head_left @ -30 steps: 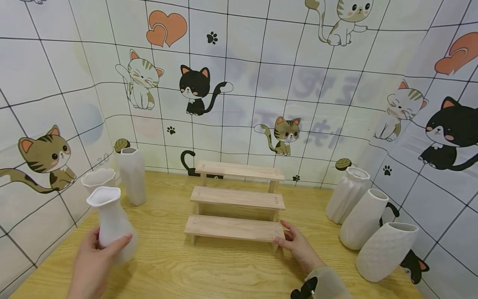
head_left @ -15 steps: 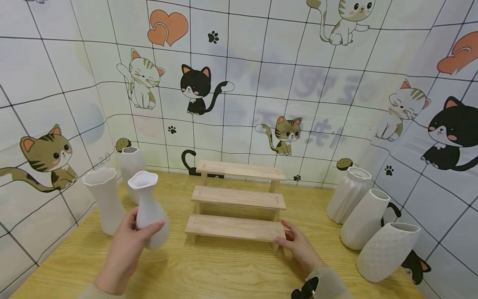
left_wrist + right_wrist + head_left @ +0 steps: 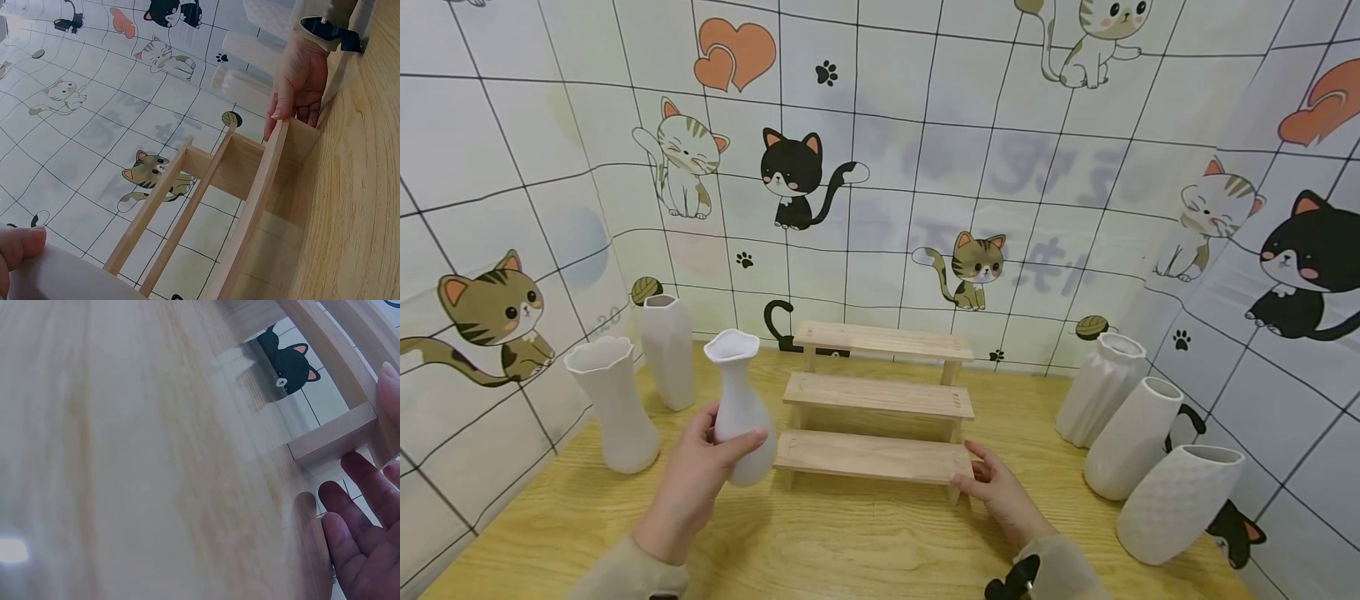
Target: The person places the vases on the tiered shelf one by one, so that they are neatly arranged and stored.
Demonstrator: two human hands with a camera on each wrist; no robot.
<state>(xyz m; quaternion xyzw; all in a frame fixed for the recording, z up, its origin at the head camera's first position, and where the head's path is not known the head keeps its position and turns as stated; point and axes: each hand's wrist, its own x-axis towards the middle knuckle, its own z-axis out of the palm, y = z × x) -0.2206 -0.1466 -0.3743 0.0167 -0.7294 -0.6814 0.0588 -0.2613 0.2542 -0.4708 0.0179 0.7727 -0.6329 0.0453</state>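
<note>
My left hand [image 3: 700, 471] grips a white vase [image 3: 739, 396] with a flared, wavy rim and a rounded belly. The vase is nearly upright, off the left end of a three-step wooden stand [image 3: 872, 457]. In the left wrist view, my thumb [image 3: 22, 244] lies against the pale vase [image 3: 69, 275], mostly cut off by the frame. At the stand's right end, my right hand [image 3: 1003, 492] holds the corner of the lowest step between thumb and fingers. The right wrist view has these fingers [image 3: 350, 519] by the stand's side board [image 3: 334, 437].
On the left stand a white vase with a wavy rim [image 3: 613, 408] and a faceted white vase [image 3: 668, 354]. A pleated vase [image 3: 1099, 392], a smooth vase [image 3: 1131, 442] and a dimpled vase [image 3: 1180, 504] line the right side. Cat-print cloth [image 3: 880, 167] surrounds the wooden table [image 3: 850, 550].
My left hand has carried the vase rightward from in front of the left vases to the stand's left end. My right hand keeps its place on the stand.
</note>
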